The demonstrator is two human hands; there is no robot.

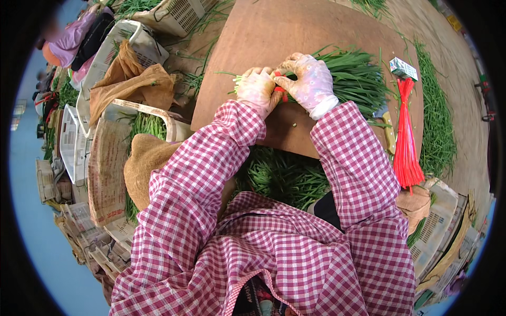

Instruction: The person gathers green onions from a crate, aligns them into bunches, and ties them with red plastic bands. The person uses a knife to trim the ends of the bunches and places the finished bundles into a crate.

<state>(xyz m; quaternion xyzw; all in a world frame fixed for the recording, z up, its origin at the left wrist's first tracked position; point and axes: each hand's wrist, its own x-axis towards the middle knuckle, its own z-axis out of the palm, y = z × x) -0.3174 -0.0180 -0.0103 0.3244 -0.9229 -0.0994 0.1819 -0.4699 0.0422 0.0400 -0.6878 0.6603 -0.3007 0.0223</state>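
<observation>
A bundle of long green leafy stalks, which look like garlic chives (355,79), lies across a brown wooden board (269,35), stem ends to the left. My left hand (257,89), in a thin stained glove, is closed around the pale stem end. A red tie (280,89) runs around the stalks between my hands. My right hand (306,83), gloved too, pinches at this tie with thumb and fingers; its fingertips are partly hidden. Right of the leaves lie a knife with a yellowish handle (389,132), a bunch of red ties (407,146) and a small printed box (403,68).
Plastic crates (148,43) with brown cloth (130,85) and greens stand at the left. More greens lie below the board (282,177) and on the floor at the right (437,114). Another crate (437,221) is at lower right. Other people sit at far upper left.
</observation>
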